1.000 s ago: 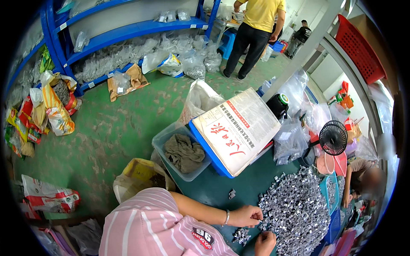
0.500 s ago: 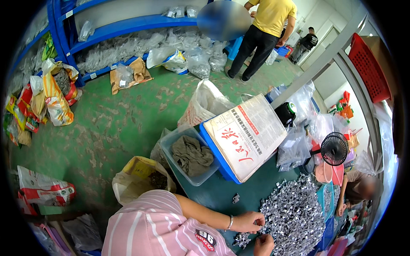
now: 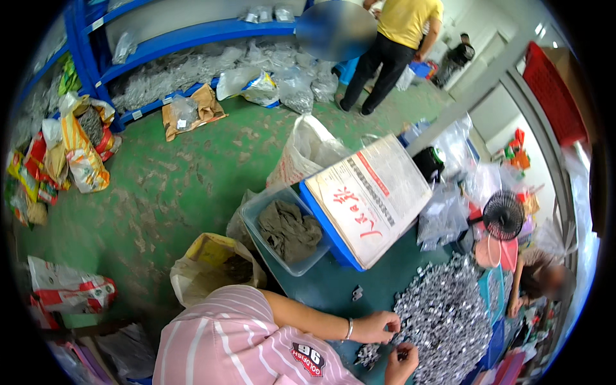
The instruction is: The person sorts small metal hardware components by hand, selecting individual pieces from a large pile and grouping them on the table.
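Observation:
My left hand [image 3: 377,327], with a silver bracelet [image 3: 350,329] at the wrist, is by the left edge of a large heap of small grey metal parts [image 3: 443,314]. Its fingers are curled together; anything between them is too small to make out. Just below it, my right hand [image 3: 401,366] is closed, with a small dark metal part [image 3: 403,354] showing at its fingertips. A little pile of the same parts [image 3: 367,355] lies on the green tabletop [image 3: 314,289] under my left wrist. Two or so loose parts [image 3: 357,293] lie apart, farther back.
Behind my left arm stand a clear tub [image 3: 273,250] with a grey cloth and a blue bin [image 3: 333,247] topped by newspapers [image 3: 372,199]. Sacks [image 3: 215,263] stand left of the table. A black fan [image 3: 503,215], a teal basket [image 3: 493,295] and another person's arm [image 3: 515,292] are right.
My right hand has risen slightly and turned, its fingertips now showing a dark part. My left hand has shifted slightly upward, still curled. The view has tilted a little.

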{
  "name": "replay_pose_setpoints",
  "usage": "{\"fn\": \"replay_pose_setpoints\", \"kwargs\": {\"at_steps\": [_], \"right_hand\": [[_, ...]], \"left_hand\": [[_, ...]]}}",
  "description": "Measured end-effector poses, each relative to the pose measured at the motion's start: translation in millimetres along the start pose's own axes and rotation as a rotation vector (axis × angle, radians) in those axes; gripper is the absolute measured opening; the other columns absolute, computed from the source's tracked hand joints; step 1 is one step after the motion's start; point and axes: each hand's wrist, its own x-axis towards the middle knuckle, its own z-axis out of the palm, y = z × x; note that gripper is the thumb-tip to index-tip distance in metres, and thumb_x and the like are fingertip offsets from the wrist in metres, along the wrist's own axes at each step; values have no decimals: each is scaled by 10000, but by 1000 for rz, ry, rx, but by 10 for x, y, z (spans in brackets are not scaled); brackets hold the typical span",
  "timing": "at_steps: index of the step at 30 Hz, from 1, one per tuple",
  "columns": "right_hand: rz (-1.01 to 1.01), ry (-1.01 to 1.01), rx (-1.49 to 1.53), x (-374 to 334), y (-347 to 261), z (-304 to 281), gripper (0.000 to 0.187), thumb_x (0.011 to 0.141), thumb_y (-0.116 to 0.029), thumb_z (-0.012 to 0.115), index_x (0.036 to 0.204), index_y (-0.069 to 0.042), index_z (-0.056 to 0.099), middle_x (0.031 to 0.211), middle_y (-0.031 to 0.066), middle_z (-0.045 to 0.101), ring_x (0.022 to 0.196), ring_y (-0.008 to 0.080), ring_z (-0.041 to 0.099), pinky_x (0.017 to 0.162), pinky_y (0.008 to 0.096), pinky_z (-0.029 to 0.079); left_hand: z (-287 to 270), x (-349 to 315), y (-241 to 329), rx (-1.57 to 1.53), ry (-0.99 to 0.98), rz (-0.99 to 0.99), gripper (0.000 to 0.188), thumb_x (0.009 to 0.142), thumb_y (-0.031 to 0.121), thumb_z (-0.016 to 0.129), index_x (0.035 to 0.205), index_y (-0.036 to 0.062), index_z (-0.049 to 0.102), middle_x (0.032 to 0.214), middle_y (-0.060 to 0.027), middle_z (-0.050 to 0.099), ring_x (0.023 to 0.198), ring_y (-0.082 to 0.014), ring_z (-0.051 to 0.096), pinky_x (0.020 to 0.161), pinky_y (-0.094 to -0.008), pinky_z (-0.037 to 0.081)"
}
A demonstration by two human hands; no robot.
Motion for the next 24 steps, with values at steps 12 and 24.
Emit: {"fn": "replay_pose_setpoints", "kwargs": {"at_steps": [12, 24], "right_hand": [[-14, 206, 608, -121, 22, 280, 439, 765, 101, 708, 1127, -14, 489, 980, 93, 631, 821, 130, 615, 697, 245, 507], [53, 211, 664, -181, 133, 271, 298, 790, 107, 673, 1059, 28, 572, 935, 111, 659, 808, 142, 634, 695, 249, 527]], "left_hand": [[-103, 10, -32, 100, -14, -171, 153, 859, -50, 606, 1004, -47, 653, 961, -60, 616, 859, -135, 665, 717, -243, 553], [-24, 45, 9, -110, -79, -363, 246, 873, -68, 581, 1119, -75, 594, 1047, -123, 640, 916, -177, 671, 748, -257, 548]]}}
